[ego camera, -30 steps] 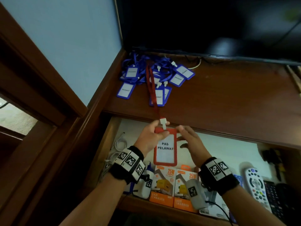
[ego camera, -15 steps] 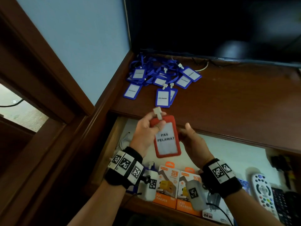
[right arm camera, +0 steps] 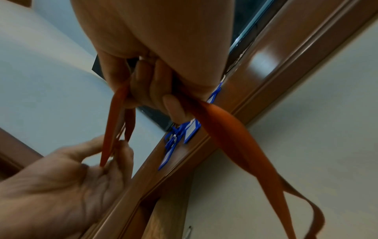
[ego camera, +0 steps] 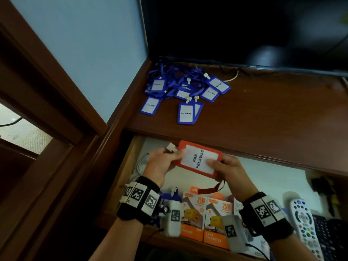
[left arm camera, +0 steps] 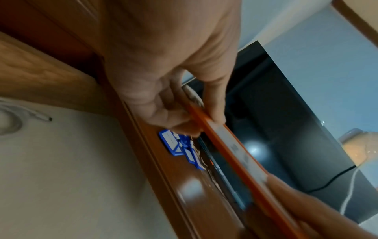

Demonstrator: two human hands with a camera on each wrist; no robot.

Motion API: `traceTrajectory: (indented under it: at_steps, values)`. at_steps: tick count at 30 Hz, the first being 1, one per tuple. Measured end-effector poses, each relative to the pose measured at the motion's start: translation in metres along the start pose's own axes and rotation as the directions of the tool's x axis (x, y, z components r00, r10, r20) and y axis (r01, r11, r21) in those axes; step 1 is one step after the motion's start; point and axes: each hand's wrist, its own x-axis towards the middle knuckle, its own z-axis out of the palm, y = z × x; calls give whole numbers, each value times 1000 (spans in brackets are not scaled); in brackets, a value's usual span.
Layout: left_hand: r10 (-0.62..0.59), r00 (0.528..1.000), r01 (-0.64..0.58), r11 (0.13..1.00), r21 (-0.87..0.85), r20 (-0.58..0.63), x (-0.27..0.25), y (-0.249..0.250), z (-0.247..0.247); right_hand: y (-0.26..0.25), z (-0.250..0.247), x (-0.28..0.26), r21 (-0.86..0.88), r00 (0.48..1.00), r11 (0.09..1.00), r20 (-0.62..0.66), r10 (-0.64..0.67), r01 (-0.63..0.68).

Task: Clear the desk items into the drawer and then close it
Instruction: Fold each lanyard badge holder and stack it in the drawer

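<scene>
Both hands hold an orange badge holder [ego camera: 199,158] reading "PAS PELAWAT" over the open drawer [ego camera: 263,174], turned sideways. My left hand [ego camera: 163,162] pinches its clip end between thumb and fingers, seen edge-on as the orange badge holder [left arm camera: 235,152] in the left wrist view. My right hand [ego camera: 226,168] grips the other end, with the orange lanyard [right arm camera: 235,139] gathered under its fingers and looping down. A pile of blue badge holders [ego camera: 185,95] with blue lanyards lies on the desk top [ego camera: 263,117] at the back left.
In the drawer lie two orange charger boxes [ego camera: 205,221], a white cable [ego camera: 140,166] at the left, a grey remote [ego camera: 303,223] and dark items at the right. A dark monitor [ego camera: 244,31] stands behind the desk. A wooden frame [ego camera: 56,91] runs along the left.
The orange badge holder has turned from upright to sideways. My right hand has taken hold of its far end, and the lanyard has come off the desk and bunched under that hand.
</scene>
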Motion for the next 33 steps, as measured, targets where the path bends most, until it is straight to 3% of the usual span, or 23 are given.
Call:
traceTrajectory:
  at_steps: [5, 8, 12, 18, 23, 27, 30, 33]
  values:
    - [-58, 994, 43, 986, 163, 87, 2, 0, -14, 0, -13, -3, -31, 996, 997, 65, 68, -66]
    - [-41, 980, -21, 951, 310, 194, 1, 3, -18, 0, -16, -3, -51, 993, 996, 86, 82, -78]
    - [-46, 944, -150, 823, 548, 327, -5, 5, -16, -4, -16, -3, -52, 995, 995, 53, 88, -85]
    - [-82, 931, -167, 770, 615, 356, -8, -3, -14, 6, -20, -2, -155, 998, 986, -20, 56, -59]
    - [-106, 940, -128, 769, 626, 323, -5, -6, -18, 9, -27, -3, -277, 997, 961, -68, -24, 4]
    - [-69, 968, -68, 852, 519, 240, -3, -4, -27, 8, -34, -3, -254, 995, 967, -93, -31, 6]
    - [-15, 994, -25, 927, 375, 104, 2, -5, -29, 11, -28, -4, -263, 999, 965, -32, -6, -3]
    - [61, 997, -43, 948, 315, -45, 6, -8, -26, 12, -16, -7, -312, 999, 950, 52, 9, 7]
